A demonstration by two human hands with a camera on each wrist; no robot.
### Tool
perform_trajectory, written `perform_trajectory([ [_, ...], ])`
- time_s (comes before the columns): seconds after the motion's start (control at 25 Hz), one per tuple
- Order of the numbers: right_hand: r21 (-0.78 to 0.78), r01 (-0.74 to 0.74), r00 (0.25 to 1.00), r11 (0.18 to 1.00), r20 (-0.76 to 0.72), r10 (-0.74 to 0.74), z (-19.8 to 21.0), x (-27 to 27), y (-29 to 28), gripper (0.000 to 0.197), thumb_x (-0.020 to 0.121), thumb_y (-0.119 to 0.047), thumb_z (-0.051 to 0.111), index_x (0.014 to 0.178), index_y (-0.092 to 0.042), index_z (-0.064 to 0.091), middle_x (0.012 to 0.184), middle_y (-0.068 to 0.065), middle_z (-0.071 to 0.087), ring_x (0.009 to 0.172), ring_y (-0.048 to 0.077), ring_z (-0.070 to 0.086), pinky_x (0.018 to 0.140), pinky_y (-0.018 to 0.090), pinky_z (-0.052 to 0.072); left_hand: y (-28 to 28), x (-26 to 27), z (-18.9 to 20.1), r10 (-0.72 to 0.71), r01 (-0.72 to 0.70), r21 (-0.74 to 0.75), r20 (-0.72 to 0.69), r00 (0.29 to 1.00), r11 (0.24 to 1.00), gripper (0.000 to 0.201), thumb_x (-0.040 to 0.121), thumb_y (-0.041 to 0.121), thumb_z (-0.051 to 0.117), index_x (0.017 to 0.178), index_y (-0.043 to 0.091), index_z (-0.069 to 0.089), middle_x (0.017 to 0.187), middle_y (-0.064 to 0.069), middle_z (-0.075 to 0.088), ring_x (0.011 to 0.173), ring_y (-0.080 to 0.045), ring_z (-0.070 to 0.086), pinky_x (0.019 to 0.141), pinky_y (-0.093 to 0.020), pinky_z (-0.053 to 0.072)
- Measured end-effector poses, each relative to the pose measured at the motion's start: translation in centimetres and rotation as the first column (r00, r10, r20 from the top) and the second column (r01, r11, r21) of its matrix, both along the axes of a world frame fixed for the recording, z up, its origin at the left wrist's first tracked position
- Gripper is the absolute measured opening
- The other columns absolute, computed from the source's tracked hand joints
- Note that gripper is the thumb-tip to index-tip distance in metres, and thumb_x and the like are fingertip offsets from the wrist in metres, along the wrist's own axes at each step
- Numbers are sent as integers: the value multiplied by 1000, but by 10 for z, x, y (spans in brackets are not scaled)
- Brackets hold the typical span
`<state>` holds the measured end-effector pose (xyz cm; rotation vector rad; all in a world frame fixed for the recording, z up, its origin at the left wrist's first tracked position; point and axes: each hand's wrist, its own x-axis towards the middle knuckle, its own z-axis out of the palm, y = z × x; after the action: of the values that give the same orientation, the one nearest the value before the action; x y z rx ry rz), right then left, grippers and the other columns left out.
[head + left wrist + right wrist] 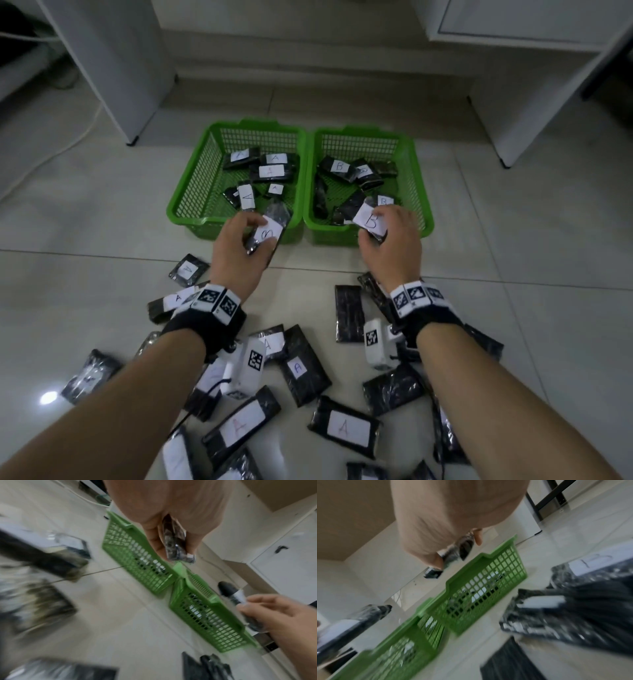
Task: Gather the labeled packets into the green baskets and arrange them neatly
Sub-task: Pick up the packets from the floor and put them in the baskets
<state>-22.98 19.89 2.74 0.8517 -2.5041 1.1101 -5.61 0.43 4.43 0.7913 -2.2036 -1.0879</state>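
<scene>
Two green baskets stand side by side on the tiled floor. The left basket point(191, 192) holds several black packets labeled A; the right basket point(416, 185) holds several labeled B. My left hand point(239, 240) grips a black packet with a white B label point(270, 226) over the left basket's near right corner. My right hand point(390, 236) grips another B packet point(370, 219) over the right basket's near rim. In the left wrist view the held packet point(175, 539) sits between thumb and fingers. The right wrist view shows its packet point(457, 550) pinched the same way.
Several black packets, some showing A labels point(344, 428), lie scattered on the floor near me, under and around both forearms. White cabinet legs point(133, 137) stand behind the baskets on the left, more white furniture point(507, 161) on the right. A white cable point(51, 150) runs along the floor at left.
</scene>
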Motion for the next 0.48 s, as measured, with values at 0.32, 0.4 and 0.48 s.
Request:
perform_trajectory([
  [0.32, 131, 116, 943, 985, 297, -151, -23, -86, -10, 18, 80, -28, 78, 87, -13, 73, 91, 7, 73, 86, 26, 66, 71, 27, 46, 17, -129, 19, -209, 218, -31, 174, 962, 976, 37, 89, 11, 63, 126, 15, 64, 129, -5, 55, 109, -17, 56, 93, -19, 39],
  [0.4, 115, 124, 930, 986, 332, -156, -33, -89, -13, 17, 82, -28, 70, 81, -12, 74, 85, 9, 72, 76, 25, 65, 66, 28, 48, 21, -152, 3, -278, 295, -8, 309, 909, 955, 44, 91, 12, 61, 135, 12, 57, 137, -11, 49, 117, -23, 55, 93, -18, 37],
  [0.48, 138, 123, 960, 983, 235, -153, -40, -85, -15, 29, 85, -27, 53, 71, -10, 72, 76, 12, 69, 66, 27, 58, 60, 29, 40, 22, -166, -13, -298, 322, 30, 460, 836, 946, 43, 91, 19, 61, 132, 7, 56, 142, -15, 44, 116, -29, 56, 90, -24, 42],
])
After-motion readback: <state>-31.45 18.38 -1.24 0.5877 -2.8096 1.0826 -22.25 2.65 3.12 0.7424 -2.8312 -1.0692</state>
